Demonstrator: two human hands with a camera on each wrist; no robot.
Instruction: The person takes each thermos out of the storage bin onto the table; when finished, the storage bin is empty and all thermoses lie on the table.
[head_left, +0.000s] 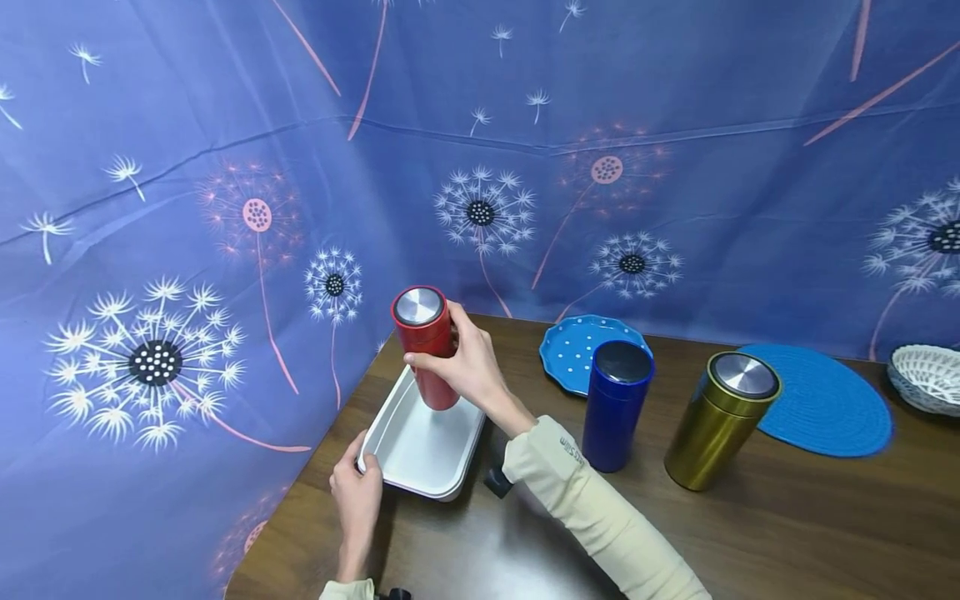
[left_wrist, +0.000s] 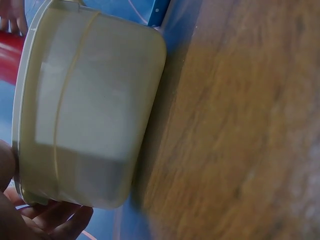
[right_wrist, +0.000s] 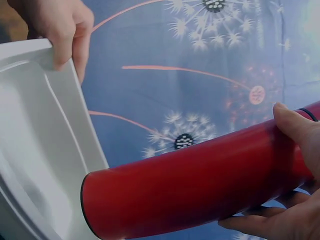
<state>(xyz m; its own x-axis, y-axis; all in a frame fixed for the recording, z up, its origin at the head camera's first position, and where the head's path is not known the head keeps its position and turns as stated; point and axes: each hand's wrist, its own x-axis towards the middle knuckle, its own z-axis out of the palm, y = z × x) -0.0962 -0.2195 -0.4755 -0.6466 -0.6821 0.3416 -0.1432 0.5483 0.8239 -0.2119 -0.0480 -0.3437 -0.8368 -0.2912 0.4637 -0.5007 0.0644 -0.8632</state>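
My right hand (head_left: 470, 358) grips a red thermos flask (head_left: 426, 346) with a silver lid, fingers and thumb round its upper part. The flask is held over a white rectangular tub (head_left: 420, 454); in the right wrist view its black-edged base overlaps the tub's inside. My left hand (head_left: 356, 490) pinches the tub's near left corner, thumb on the rim and fingers under it, as the left wrist view shows. To the right of my right forearm a blue flask (head_left: 617, 408) and a gold flask (head_left: 716, 425) stand upright.
Behind the blue flask lies a blue plate with white dots (head_left: 577, 350). A round blue placemat (head_left: 832, 408) is spread behind the gold flask. At the far right sits a white woven basket (head_left: 928, 379). A blue dandelion-print cloth (head_left: 420, 150) hangs along the wooden table's (head_left: 817, 525) back and left.
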